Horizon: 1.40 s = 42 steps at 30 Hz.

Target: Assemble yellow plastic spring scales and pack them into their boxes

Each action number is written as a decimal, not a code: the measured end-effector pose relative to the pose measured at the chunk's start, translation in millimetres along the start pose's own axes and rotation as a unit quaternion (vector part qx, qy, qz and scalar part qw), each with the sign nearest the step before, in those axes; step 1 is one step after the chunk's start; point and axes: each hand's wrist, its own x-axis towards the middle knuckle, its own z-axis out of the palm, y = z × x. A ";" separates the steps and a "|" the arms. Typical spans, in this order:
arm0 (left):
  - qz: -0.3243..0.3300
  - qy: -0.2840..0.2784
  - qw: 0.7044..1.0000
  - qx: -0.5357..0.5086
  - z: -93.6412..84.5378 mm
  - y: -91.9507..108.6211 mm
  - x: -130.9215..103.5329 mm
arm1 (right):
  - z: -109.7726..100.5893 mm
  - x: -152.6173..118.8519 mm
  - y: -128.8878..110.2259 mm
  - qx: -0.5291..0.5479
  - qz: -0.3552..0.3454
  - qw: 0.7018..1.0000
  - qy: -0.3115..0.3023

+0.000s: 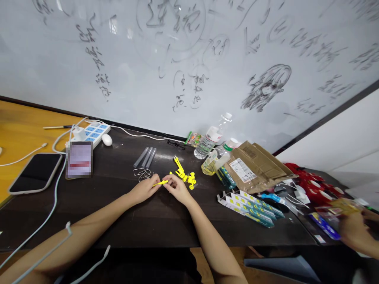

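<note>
On the dark desk [118, 221], head view, left hand [145, 190]: its grip is closing in a fingertip pinch on the left part of a thin yellow piece [158, 184].
Right hand [178, 190]: its grip is also closing on the yellow piece, pinching the other end.
Yellow piece: it is spanning the short gap between the two hands, above the desk.
Yellow parts [192, 180]: they are lying loose just beyond the right hand, small round ones among them, with a longer yellow part [178, 163] pointing away.
Left-hand side: wire pieces [142, 174] are lying just beyond the left hand, and grey tubes [147, 157] are resting beyond them.
Far edge: black glasses [177, 145], a snack packet [193, 139] and a clear bottle [206, 144] are lining the side near the whiteboard [207, 90].
Right side: a bottle with yellow liquid [209, 165], cardboard packaging [257, 163] and printed boxes [251, 210] are bounding the space.
Left edge: a phone [35, 173] and a power strip [95, 133] are sitting well apart from the hands.
Near edge: the desk surface is stretching between the forearms, and also from the right forearm to the printed boxes, giving room.
Far right: another person's hand [357, 232] is blurring near the packets [325, 225].
</note>
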 end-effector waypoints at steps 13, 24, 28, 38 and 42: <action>-0.012 -0.013 1.000 0.010 -1.8 -0.1 -0.7 | -12.1 2.9 -2.4 0.136 0.021 0.989 -0.053; -0.012 -0.015 1.000 0.008 0.6 1.2 -1.8 | -25.0 0.9 6.7 0.138 0.073 0.986 -0.060; -0.005 -0.021 0.999 0.029 0.3 5.8 -3.0 | -18.0 -0.7 6.5 0.106 0.087 0.988 -0.068; 0.011 -0.019 1.000 0.018 4.9 2.8 -2.9 | 4.8 -3.0 -10.3 -0.055 0.025 0.997 -0.043; 0.007 -0.004 0.998 -0.062 2.4 4.9 -2.3 | 0.1 -1.7 -7.8 -0.039 0.014 0.999 -0.006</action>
